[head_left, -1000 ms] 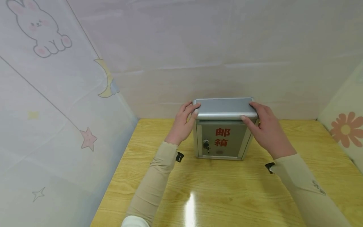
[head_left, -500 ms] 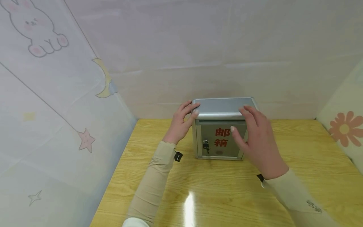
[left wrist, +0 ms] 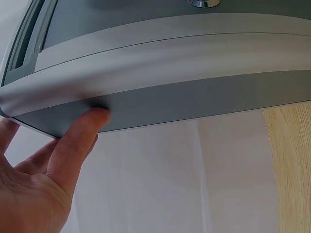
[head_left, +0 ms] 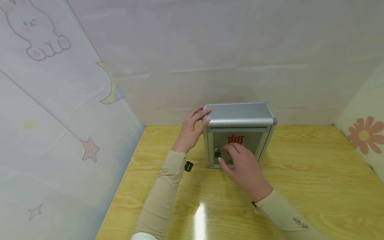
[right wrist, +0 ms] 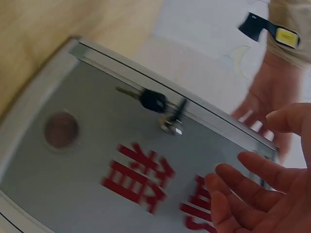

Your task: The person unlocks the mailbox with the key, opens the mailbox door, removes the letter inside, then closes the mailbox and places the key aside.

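A silver-grey metal mailbox (head_left: 240, 111) with red characters on its front door stands upright on the wooden table. My left hand (head_left: 189, 131) holds its upper left corner; in the left wrist view the thumb (left wrist: 87, 128) presses the grey side panel. In front of the door is my right hand (head_left: 244, 168), with thumb and fingers apart and nothing between them. Near it, at the door's left edge, sits a lock (right wrist: 171, 125) with a black-headed key (right wrist: 153, 100) hanging from it. In the right wrist view the fingers are apart from the key.
A narrow slot (head_left: 238, 129) runs across the mailbox front below the top. The wooden table (head_left: 315, 173) extends around the box. Close behind stands a pale back wall (head_left: 210, 50), with a decorated side wall (head_left: 54, 133) at left.
My right hand has left the mailbox's upper right corner and moved down and left across the door to beside the lock. The left hand stays on the corner. The mailbox has not visibly moved.
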### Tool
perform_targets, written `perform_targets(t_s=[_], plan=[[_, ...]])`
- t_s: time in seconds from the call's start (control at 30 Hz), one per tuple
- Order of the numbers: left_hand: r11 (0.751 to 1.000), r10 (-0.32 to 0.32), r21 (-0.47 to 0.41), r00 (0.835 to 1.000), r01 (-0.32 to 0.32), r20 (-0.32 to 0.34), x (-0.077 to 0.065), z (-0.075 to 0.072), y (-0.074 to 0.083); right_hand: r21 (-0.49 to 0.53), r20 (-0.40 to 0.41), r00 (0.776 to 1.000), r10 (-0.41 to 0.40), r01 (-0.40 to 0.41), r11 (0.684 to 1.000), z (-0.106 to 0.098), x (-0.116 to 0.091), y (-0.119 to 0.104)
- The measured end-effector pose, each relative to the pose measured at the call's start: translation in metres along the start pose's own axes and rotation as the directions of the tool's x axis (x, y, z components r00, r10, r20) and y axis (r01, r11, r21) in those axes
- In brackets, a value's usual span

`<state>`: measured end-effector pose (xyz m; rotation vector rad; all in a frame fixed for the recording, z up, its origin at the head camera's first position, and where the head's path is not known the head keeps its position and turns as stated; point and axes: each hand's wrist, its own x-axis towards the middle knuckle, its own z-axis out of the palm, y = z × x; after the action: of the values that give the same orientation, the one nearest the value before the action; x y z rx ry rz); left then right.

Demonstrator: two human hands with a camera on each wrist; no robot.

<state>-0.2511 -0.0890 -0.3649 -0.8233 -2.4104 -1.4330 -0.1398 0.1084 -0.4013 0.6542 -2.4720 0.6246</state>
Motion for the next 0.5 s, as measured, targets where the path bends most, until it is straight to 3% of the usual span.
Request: perform_targets(t_s=[0.2,0.5], plan=[[1.000,0.000,0.008,1.000,0.000,-0.003,-0.001,0.000,-0.001,-0.040,0.115,0.984,0.136,-0.132,0.990,0.026,-0.011,0.003],[1.000,-0.012,0.020,1.000,0.012,-0.002,-0.003,-0.001,0.000,-0.076,0.116,0.975,0.190,-0.182,0.980,0.047,-0.006,0.005]])
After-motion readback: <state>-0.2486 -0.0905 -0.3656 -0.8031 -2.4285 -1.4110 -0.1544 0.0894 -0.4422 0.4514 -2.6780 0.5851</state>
